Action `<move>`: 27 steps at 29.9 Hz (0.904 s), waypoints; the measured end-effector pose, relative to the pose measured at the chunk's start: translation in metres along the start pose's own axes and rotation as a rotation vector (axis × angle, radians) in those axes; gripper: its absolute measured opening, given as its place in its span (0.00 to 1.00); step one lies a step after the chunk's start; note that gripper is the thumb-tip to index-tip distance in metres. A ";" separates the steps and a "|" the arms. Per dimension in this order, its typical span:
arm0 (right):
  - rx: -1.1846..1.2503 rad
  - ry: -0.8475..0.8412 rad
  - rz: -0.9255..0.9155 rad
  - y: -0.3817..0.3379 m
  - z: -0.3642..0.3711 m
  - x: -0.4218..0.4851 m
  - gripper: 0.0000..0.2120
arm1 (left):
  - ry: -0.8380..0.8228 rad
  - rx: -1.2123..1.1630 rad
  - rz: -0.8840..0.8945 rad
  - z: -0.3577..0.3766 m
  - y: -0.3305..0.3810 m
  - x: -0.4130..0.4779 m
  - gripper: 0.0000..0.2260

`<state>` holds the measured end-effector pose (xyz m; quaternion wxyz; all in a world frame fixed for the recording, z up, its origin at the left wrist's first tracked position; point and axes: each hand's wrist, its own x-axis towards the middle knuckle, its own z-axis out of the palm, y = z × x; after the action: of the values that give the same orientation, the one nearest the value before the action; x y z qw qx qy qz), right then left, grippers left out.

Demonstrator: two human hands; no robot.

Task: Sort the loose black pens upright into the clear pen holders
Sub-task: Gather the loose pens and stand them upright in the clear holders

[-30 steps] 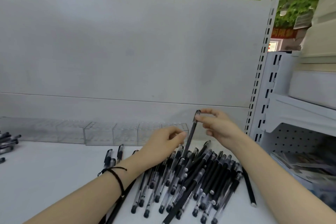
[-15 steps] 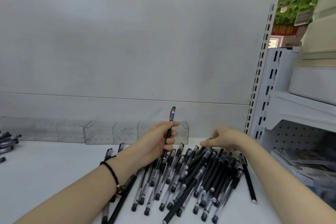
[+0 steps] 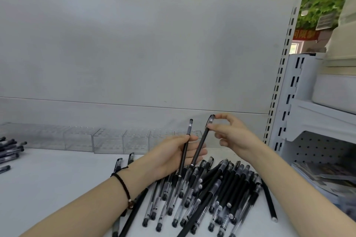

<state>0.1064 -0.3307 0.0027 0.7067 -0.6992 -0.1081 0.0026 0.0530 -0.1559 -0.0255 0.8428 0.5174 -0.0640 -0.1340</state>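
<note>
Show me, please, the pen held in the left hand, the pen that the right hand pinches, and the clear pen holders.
left-hand pen (image 3: 189,128): head view, upper barrel.
right-hand pen (image 3: 200,144): head view, middle of barrel.
clear pen holders (image 3: 107,141): head view, front wall.

My left hand (image 3: 173,154) blocks the right end of the clear pen holders (image 3: 107,140), and their cells are too faint to count. The upright pen (image 3: 185,150) I'm gripping sinks its lower tip into the pile (image 3: 212,194), and there I lose it. My right hand (image 3: 233,134) has its thumb over part of the slanted pen (image 3: 200,144). A few pens in the pile run off the bottom edge. The side bunch of pens (image 3: 8,150) is cut by the left edge. The barrel print is too small to read, and the papers (image 3: 323,175) are a blur.
</note>
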 end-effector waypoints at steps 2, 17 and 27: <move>-0.028 -0.035 -0.038 0.000 0.006 -0.003 0.15 | -0.037 -0.006 -0.027 0.002 -0.002 0.000 0.09; -1.287 -0.303 0.194 -0.010 -0.029 -0.014 0.24 | 0.075 0.086 0.018 -0.007 0.002 -0.001 0.09; -1.164 -0.412 0.189 -0.003 -0.033 -0.009 0.18 | 0.096 0.055 -0.021 -0.012 0.004 -0.002 0.10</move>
<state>0.1025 -0.3648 0.0041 0.1711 -0.9614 -0.1635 0.1407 0.0549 -0.1439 -0.0275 0.8289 0.5468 -0.0217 -0.1160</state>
